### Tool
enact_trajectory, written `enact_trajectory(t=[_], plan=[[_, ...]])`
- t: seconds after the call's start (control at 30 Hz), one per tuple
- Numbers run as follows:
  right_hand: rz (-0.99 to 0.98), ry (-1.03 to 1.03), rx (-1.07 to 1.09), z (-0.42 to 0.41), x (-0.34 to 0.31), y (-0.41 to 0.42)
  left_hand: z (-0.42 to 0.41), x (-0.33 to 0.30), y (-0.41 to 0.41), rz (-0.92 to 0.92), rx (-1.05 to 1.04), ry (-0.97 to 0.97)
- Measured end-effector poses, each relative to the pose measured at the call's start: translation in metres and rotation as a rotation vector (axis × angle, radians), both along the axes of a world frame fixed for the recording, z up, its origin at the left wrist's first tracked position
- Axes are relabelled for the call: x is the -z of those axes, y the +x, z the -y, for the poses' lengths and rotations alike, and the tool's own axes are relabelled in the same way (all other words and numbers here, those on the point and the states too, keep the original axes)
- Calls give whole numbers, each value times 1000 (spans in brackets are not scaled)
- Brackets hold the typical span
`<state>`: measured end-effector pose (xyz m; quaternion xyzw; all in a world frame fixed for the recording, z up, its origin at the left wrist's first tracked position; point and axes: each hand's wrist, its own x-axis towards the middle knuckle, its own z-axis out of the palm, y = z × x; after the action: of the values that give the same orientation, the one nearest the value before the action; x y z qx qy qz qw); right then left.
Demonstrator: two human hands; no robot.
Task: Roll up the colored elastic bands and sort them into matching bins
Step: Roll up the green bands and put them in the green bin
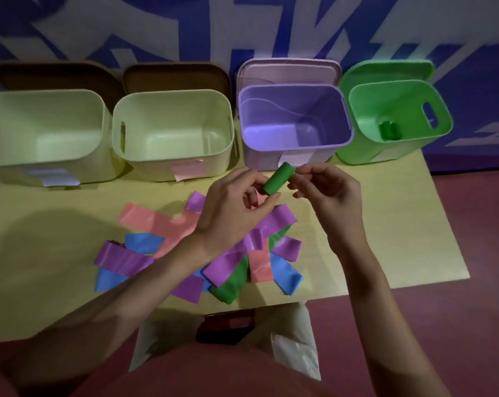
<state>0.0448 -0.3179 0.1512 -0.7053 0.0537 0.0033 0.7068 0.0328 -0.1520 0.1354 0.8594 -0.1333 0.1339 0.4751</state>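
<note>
A rolled green band (278, 179) is held above the table between both hands. My left hand (234, 210) pinches its lower end and my right hand (325, 187) pinches its upper end. Below them lies a pile of flat bands (202, 247) in pink, purple, blue and green. Along the back stand four open bins: a pale one with a blue label (42, 130), a pale one with a pink label (173, 133), a purple bin (294, 121) and a green bin (397, 116). One green roll (388, 130) lies inside the green bin.
The yellow table (385, 219) ends at the right near the green bin and at the front by my lap. Lids lean behind the bins against a blue and white wall. A white bag (294, 339) hangs below the front edge.
</note>
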Motion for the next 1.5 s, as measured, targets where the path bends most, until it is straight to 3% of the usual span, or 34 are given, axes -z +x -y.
enact_trajectory(t=[0.27,0.43,0.53,0.67,0.77,0.97,1.4,1.5], plan=[[-151,193,174,33,-22,16,45,-6,26,274,37,236],[-146,275,204,61,-22,28,69,-7,44,307,56,298],[-82,224,183,79,-18,35,84,-13,57,175,110,207],[5,121,145,106,-16,46,106,-24,77,-213,143,-102],[43,43,110,126,-14,53,124,-27,97,-432,236,-189],[53,-2,89,152,-5,61,155,-21,124,-545,346,-163],[69,-174,124,216,13,95,220,-7,182,-637,317,-97],[99,-358,254,247,27,109,237,-6,209,-686,255,-128]])
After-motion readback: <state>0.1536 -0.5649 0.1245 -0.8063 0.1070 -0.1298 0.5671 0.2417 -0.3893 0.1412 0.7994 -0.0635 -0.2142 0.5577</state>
